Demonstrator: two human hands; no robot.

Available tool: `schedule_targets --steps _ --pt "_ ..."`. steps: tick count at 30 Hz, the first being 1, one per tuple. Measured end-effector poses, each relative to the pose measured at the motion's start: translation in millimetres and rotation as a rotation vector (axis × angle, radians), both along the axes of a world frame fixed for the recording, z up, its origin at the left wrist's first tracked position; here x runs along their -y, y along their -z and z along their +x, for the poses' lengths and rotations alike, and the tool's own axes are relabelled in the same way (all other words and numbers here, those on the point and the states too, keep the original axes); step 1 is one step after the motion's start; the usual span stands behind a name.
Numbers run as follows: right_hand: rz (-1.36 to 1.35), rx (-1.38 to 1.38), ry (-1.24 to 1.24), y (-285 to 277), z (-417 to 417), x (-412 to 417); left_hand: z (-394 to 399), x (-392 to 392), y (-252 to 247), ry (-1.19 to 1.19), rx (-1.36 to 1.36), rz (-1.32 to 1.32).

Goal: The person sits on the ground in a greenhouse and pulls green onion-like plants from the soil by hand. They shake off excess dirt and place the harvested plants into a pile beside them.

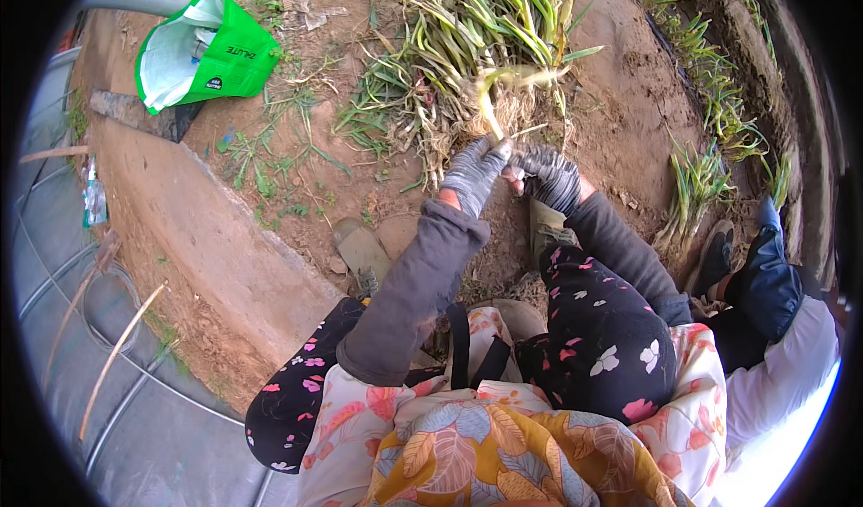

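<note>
My left hand (477, 170), in a striped grey work glove, grips the pale lower stem of a leafy plant (489, 110); its upper part is blurred. Close beside it, my right hand (549, 175) wears a darker striped glove with bare fingertips. Its fingers are bent near the stem's lower end, and whether they hold something is hidden. Just beyond both hands, a large heap of uprooted long-leaved plants (465, 42) lies on the soil, with tangled pale roots towards me.
A green bag (236, 55) lies open at upper left, near a concrete slab (222, 237). Grey sheeting (168, 433) with hoops and a plastic bottle (95, 200) are at far left. Another bundle of plants (694, 183) and a co-worker's sleeve (772, 284) are at right.
</note>
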State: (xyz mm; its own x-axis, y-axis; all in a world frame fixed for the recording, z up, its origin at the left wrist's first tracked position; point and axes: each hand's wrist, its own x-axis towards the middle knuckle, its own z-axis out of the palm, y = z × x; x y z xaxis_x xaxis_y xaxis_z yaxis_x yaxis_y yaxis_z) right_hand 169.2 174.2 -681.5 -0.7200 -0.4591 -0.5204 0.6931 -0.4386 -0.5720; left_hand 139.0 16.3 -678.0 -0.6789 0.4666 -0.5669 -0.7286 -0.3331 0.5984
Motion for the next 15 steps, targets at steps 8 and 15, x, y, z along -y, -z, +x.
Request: schedule_targets --steps 8,15 --pt "0.932 -0.306 0.037 24.3 -71.6 12.8 -23.7 59.4 9.5 -0.297 0.272 -0.068" --pt "1.538 -0.392 -0.296 20.7 -109.7 16.8 -4.1 53.7 -12.5 -0.238 0.328 -0.017"
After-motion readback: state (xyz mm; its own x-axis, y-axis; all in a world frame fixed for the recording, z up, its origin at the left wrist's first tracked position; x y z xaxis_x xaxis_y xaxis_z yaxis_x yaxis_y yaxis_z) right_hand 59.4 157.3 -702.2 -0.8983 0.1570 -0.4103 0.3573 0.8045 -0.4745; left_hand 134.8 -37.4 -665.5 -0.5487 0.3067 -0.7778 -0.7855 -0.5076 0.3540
